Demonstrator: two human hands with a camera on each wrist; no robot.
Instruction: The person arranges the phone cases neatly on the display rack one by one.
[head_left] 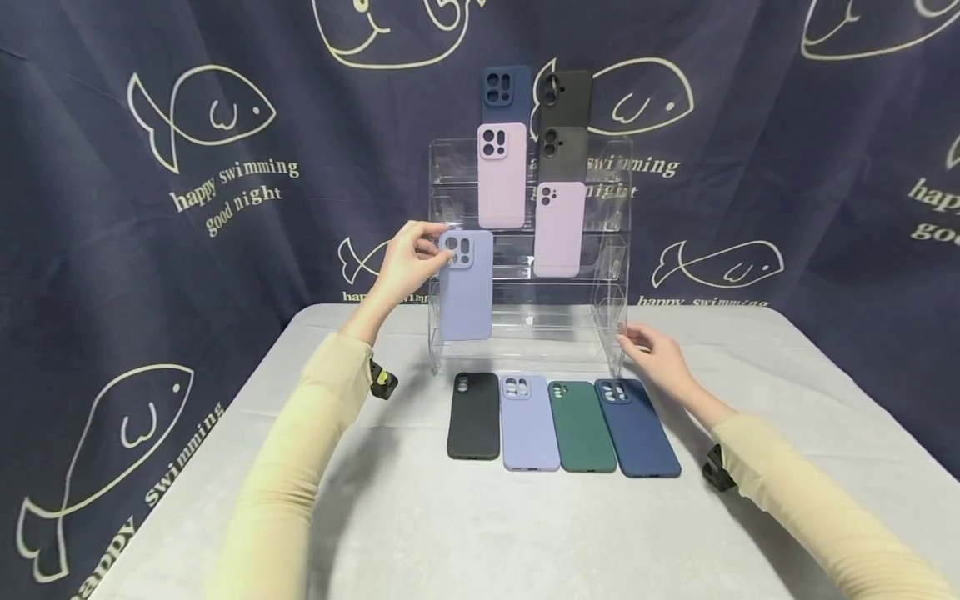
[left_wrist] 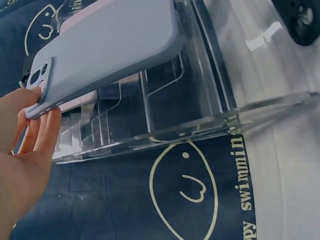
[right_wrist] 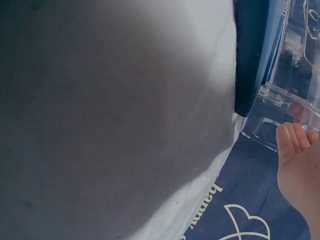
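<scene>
A light blue phone case stands upright at the left of a clear tiered display stand, its lower end overlapping the lowest tiers. My left hand pinches it by the upper corner beside the camera cutout, thumb on its back and fingers behind; the left wrist view shows the same case close up. My right hand touches the stand's right side panel low down. In the right wrist view its fingers lie nearly straight against the clear panel; the thumb is hidden there.
Higher tiers hold pink cases, a dark blue case and black cases. In front lie a black case, a light blue case, a green case and a navy case on the grey-white table.
</scene>
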